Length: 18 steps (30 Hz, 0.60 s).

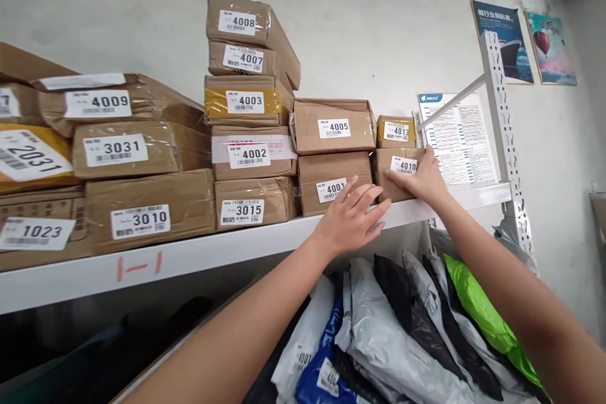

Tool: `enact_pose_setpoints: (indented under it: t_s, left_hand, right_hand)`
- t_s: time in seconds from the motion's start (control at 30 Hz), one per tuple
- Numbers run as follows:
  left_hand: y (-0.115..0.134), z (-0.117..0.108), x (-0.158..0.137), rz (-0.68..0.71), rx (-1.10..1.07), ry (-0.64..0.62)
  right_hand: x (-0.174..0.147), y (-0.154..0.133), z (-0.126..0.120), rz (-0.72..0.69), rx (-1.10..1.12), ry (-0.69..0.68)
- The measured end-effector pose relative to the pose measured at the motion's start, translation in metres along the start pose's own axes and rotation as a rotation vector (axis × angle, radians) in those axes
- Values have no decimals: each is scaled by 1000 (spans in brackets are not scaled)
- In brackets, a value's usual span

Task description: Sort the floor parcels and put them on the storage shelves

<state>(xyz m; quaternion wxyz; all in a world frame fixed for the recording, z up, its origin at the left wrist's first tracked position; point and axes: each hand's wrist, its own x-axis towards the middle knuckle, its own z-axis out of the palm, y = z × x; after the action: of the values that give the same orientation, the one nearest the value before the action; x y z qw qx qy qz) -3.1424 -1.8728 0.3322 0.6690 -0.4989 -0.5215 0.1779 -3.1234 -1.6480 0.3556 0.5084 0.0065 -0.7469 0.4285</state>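
Observation:
My right hand (425, 180) is at the right front corner of a small cardboard box (384, 167) labelled 4010, thumb across its front and fingers along its right side. On top of that box sits a smaller box with yellow tape (384, 126), labelled 4013. My left hand (353, 218) hangs in front of the shelf edge with its fingers apart and holds nothing. Behind its fingertips stands a cardboard box (310, 180) labelled 4001, its label partly covered. A box (305, 132) labelled 4005 lies on top of it.
Several labelled boxes are stacked along the white shelf (265, 241) to the left, the tallest stack topped by box 4008 (215, 16). Below, plastic mailing bags (379, 322) stand packed together. A perforated metal post (502, 120) rises at the shelf's right end, near a printed notice (457, 139).

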Motion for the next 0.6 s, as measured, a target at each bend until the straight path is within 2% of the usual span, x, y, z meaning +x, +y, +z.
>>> enact_pose_setpoints:
  t_s: [0.1,0.27,0.33,0.47,0.6]
  left_hand:
    - [1,0,-1,-30,1,-7]
    - [3,-1,0,-46,13,23]
    - [5,-2,0,-50,9,-28]
    - [8,-7,-2,-69,-49,-208]
    - [11,-11,-2,-156,-120,-341]
  right_hand:
    - [-13,-17,18,-43,-186,116]
    - [-14,-17,24,-15,-194,187]
    - [-11,-10,18,-24,-178,228]
    - [2,-1,-5,-40,-177,303]
    - [30,-18,-37,-25,-215,363]
